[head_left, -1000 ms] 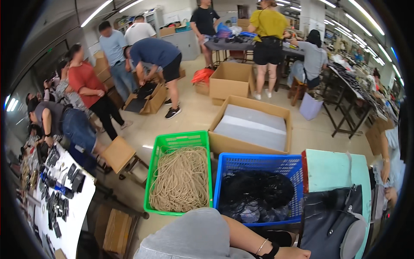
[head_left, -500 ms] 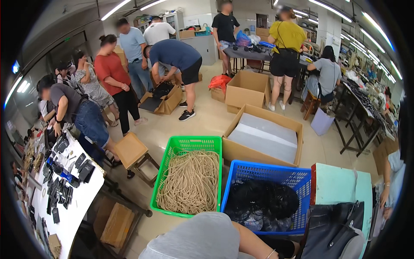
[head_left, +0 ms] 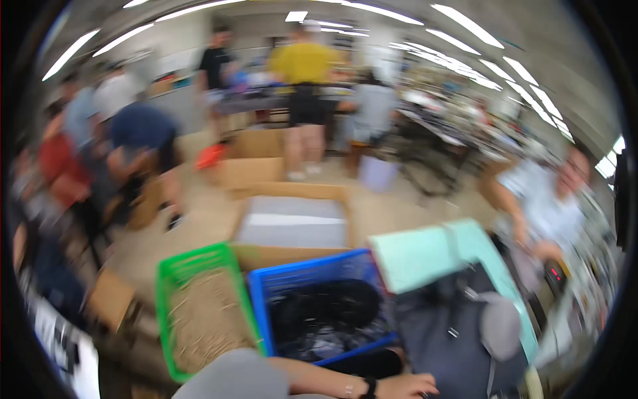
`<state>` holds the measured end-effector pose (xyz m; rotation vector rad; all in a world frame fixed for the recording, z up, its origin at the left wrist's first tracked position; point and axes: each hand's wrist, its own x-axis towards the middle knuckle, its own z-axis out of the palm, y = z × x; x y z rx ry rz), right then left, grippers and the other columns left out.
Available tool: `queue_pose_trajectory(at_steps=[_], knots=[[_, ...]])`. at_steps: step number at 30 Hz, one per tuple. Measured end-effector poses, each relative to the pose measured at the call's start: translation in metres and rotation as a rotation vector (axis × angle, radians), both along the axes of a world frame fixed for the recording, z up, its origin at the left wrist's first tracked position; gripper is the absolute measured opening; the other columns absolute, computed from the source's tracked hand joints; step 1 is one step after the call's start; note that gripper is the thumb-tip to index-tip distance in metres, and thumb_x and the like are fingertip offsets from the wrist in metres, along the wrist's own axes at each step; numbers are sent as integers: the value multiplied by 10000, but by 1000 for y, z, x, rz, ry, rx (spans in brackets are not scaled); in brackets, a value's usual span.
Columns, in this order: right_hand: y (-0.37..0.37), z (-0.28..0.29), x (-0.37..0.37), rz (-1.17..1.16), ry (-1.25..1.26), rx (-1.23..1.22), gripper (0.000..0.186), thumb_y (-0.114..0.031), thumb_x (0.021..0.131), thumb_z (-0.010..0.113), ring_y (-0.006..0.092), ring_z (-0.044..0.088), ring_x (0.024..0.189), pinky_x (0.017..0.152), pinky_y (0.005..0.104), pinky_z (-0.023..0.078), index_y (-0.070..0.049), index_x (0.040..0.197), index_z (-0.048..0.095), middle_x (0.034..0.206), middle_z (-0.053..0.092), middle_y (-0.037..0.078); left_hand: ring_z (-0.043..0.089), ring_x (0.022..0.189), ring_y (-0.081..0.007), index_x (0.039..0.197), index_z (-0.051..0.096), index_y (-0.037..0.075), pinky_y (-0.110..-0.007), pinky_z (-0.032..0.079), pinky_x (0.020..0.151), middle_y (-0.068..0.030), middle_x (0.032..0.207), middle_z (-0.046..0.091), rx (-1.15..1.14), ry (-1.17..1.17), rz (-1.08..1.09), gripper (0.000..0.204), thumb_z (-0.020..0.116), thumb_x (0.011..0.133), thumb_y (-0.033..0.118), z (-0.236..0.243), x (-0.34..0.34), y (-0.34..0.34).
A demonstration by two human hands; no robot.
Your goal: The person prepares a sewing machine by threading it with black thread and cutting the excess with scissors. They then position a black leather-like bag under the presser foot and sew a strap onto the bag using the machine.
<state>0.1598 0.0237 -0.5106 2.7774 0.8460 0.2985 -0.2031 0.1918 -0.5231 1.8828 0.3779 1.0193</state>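
Holds the left hand (head_left: 407,386) low at the edge of view, with curled fingers, impossible to tell if clamped on anything; shows no right hand, leaving the left nearer. Has the dark bag (head_left: 432,332) just beyond and rightward, over the mint-green bench (head_left: 420,255), with long axis unclear. Offers no readable label or writing.

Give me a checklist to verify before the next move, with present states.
1. Left hand in view: ok, at the lower edge near the dark bag-like piece.
2. Left hand's grip: cannot tell; blurred and partly cut off.
3. Right hand in view: not ok.
4. Placement of the dark bag-like piece: ok, overlapping the pale green surface.
5. Tan cord inside the green crate: ok.
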Motion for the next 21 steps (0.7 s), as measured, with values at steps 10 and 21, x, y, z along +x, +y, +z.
queue_pose_trajectory(at_steps=[10, 21], knots=[[2, 1, -30, 128, 80, 645, 319, -94, 724, 694, 402, 591, 884, 726, 441, 486, 18, 1004, 591, 976, 608, 240, 598, 809, -187, 1116, 592, 20, -280, 474, 717, -94, 1007, 541, -165, 73, -74, 297, 605, 820, 8, 12, 20, -3], [-29, 46, -78, 369, 141, 735, 248, 72, 742, 594, 292, 577, 656, 575, 338, 441, 7, 971, 527, 776, 591, 132, 597, 830, -172, 1142, 576, -1, -262, 476, 730, -97, 1037, 547, -222, 46, -221, 299, 590, 844, 14, 19, 30, 2]])
